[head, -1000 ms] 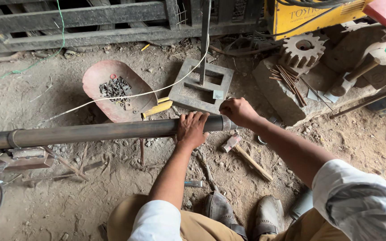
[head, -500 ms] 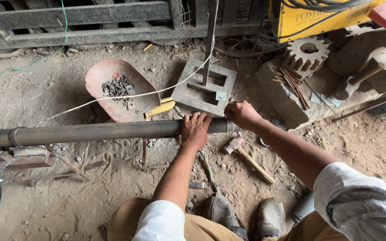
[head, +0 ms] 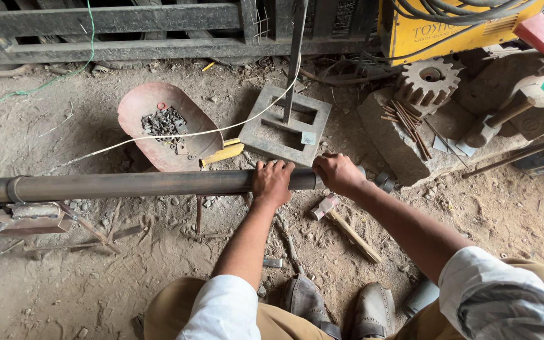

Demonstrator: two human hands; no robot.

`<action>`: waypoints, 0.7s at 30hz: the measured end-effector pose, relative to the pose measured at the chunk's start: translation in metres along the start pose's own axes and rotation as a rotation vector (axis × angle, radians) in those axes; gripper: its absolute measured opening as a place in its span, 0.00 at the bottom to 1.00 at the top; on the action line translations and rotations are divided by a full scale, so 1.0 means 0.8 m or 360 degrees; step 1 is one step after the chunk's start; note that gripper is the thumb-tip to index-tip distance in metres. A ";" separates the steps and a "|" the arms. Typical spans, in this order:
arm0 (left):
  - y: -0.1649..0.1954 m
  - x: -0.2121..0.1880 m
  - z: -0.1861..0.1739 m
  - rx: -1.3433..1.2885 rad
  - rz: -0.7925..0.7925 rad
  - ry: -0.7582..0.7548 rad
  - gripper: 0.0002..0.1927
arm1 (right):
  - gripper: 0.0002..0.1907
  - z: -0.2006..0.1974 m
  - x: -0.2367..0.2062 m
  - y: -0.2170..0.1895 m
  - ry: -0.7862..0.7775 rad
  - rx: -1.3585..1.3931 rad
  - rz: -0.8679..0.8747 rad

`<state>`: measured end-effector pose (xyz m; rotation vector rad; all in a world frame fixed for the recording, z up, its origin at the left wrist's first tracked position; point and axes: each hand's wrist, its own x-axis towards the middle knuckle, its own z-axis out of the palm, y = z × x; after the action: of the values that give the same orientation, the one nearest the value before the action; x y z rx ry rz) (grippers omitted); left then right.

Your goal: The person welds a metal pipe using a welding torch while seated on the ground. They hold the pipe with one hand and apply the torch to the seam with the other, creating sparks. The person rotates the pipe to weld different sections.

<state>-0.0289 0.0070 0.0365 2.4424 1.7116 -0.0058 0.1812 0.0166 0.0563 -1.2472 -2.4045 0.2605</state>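
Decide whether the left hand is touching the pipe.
Touching. The head view shows the left hand lying on the pipe, fingers curled over its top.

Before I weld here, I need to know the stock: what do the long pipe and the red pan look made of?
The long pipe looks like bare steel: dull grey-brown, with a matte, slightly rusty skin. The red pan seems to be painted sheet metal, its coat worn and dusty.

Pan [head: 158,126] behind pipe [head: 127,186], square frame [head: 284,126] to its right, hammer [head: 344,223] before pipe.

one pipe [head: 127,186] (two hands [head: 272,182])
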 end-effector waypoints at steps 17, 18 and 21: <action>-0.010 -0.021 -0.002 0.0214 0.0111 0.0391 0.38 | 0.08 0.013 -0.003 0.000 -0.0141 -0.0069 0.0157; -0.013 -0.025 0.001 0.0368 0.0163 0.0587 0.38 | 0.08 0.013 -0.003 0.000 -0.0134 -0.0047 0.0180; -0.010 -0.016 -0.007 0.0284 0.0070 0.0395 0.31 | 0.09 0.014 -0.006 -0.001 -0.0162 -0.0063 0.0196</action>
<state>-0.0410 -0.0013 0.0426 2.7094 1.8257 0.1636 0.1777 0.0126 0.0455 -1.4346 -2.4319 0.3215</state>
